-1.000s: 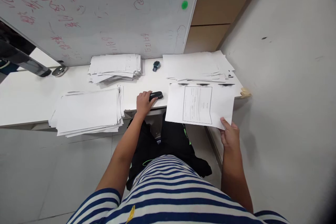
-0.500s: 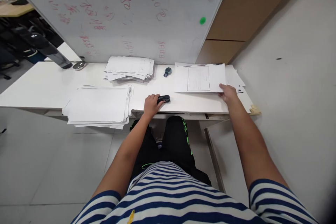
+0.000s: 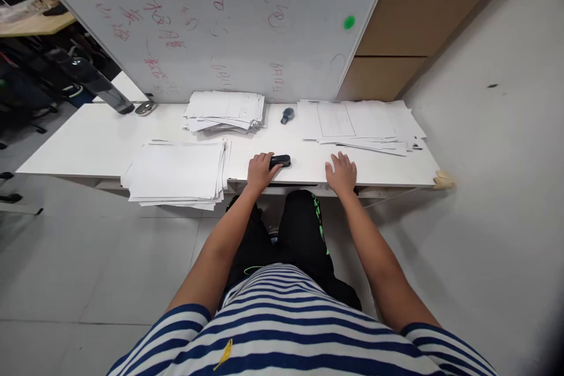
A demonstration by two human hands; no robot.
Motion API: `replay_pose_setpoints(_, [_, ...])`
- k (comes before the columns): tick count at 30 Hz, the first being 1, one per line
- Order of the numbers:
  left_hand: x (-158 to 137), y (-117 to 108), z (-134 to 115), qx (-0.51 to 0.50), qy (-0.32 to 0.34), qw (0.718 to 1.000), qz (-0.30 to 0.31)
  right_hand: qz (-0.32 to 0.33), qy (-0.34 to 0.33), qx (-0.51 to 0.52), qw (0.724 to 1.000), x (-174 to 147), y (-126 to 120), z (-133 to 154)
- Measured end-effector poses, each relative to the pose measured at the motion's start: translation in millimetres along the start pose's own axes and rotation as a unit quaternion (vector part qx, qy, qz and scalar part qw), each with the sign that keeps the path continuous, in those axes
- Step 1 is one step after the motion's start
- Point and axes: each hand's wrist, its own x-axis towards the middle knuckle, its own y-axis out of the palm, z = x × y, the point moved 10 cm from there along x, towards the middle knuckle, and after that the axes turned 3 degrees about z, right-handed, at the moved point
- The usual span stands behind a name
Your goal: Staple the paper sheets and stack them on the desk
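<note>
My left hand [image 3: 259,172] is closed around the rear end of a small black stapler [image 3: 281,161] lying near the table's front edge. My right hand [image 3: 342,173] rests on the white tabletop with its fingers spread, holding nothing. Just beyond it lies a loose, fanned-out pile of printed papers [image 3: 370,120] at the right. To the left of the stapler is a thick stack of white sheets [image 3: 178,171], jutting over the front edge. Behind that, a second paper stack [image 3: 224,110] lies against the whiteboard.
A small dark object [image 3: 287,115], its kind unclear, lies between the rear stack and the right pile. A computer mouse [image 3: 145,108] and a dark bottle [image 3: 106,91] are at the back left. The whiteboard [image 3: 247,53] stands along the table's far side. A wall [image 3: 497,147] bounds the right.
My right hand has let go of the printed sheet, which now lies on the right pile, and has moved left and nearer onto the tabletop. My left hand keeps hold of the stapler.
</note>
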Motion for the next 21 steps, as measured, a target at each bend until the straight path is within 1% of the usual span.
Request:
replay_pose_setpoints(2, [0.0, -1.5, -0.9, -0.011, 0.003, 1.0, -0.006, -0.005, 0.007, -0.001, 1.0, 1.6, -3.2, -0.6])
replay_pose_setpoints(4, [-2.1, -5.9, -4.9, -0.018, 0.023, 1.0, -0.011, -0.001, 0.01, -0.004, 1.0, 3.5, -4.9, -1.4])
replay_pose_setpoints(6, [-6.7, -15.6, -4.5, -0.016, 0.036, 0.999, -0.015, 0.002, 0.012, -0.005, 1.0, 3.7, -5.4, -2.0])
replay_pose_setpoints(7, [-9.5, -23.2, 1.5, -0.012, 0.025, 0.999, -0.019, 0.0, 0.012, -0.005, 1.0, 3.3, -5.6, -2.0])
replay_pose_setpoints(8, [-12.5, -32.5, 12.9, -0.007, -0.003, 1.0, -0.024, -0.003, 0.011, -0.005, 1.0, 2.8, -5.8, -1.8])
replay_pose_setpoints(10, [-21.0, -54.6, 51.2, 0.009, -0.102, 0.994, -0.03, -0.011, 0.008, -0.004, 1.0, 1.9, -5.8, -1.6])
replay_pose_setpoints(11, [-27.2, -65.6, 75.3, 0.021, -0.161, 0.986, -0.026, -0.014, 0.006, -0.004, 1.0, 1.6, -5.6, -1.8])
replay_pose_setpoints(13, [-43.3, -85.3, 125.3, 0.048, -0.276, 0.96, -0.008, -0.018, 0.005, -0.001, 1.0, 1.4, -5.3, -2.6])
replay_pose_setpoints(14, [-50.9, -92.3, 146.3, 0.06, -0.314, 0.948, 0.007, -0.02, 0.004, 0.001, 1.0, 1.3, -5.3, -2.9])
replay_pose_setpoints(15, [-57.5, -95.6, 163.9, 0.067, -0.338, 0.938, 0.03, -0.022, 0.002, 0.002, 1.0, 1.2, -5.3, -3.2])
replay_pose_setpoints(17, [-67.3, -94.1, 187.5, 0.067, -0.355, 0.929, 0.078, -0.024, 0.0, 0.005, 1.0, 0.9, -5.7, -3.7])
replay_pose_setpoints(19, [-73.7, -88.7, 198.3, 0.06, -0.359, 0.925, 0.105, -0.027, 0.0, 0.006, 1.0, 0.3, -6.3, -4.1])
replay_pose_setpoints(21, [-76.9, -85.2, 200.8, 0.056, -0.364, 0.923, 0.106, -0.029, -0.001, 0.008, 1.0, -0.2, -6.8, -4.5])
